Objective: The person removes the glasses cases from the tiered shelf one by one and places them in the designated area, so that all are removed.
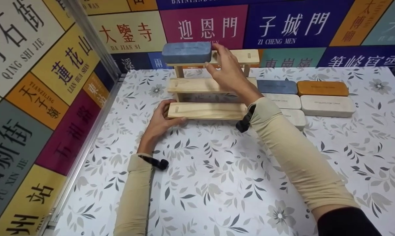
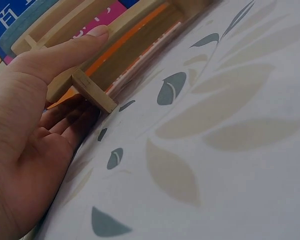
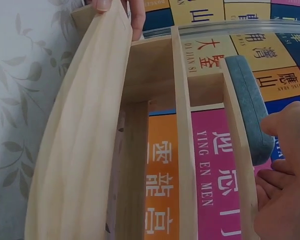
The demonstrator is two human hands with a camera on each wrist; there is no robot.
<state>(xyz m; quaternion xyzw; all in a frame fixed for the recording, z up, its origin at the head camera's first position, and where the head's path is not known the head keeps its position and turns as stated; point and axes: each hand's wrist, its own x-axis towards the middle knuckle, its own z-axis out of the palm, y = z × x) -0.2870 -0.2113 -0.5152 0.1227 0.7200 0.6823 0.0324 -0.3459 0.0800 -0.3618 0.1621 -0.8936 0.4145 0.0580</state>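
A three-tier wooden display rack (image 1: 213,86) stands on the table. My left hand (image 1: 159,119) grips the left end of its lowest board, the thumb along the front and the fingers behind, as the left wrist view (image 2: 35,120) shows. On the left half of the top tier lies an oblong blue case (image 1: 187,52), shaped like a glasses case. My right hand (image 1: 228,70) is at the case's right end, fingers loosely bent. In the right wrist view the thumb meets the blue case (image 3: 247,107); the contact of the other fingers is partly hidden.
Right of the rack lie a second blue case (image 1: 277,87), an orange case (image 1: 323,88) and several whitish cases (image 1: 327,105), close together. A leaf-patterned cloth (image 1: 213,183) covers the table. Panels with Chinese lettering (image 1: 204,28) stand behind and at the left.
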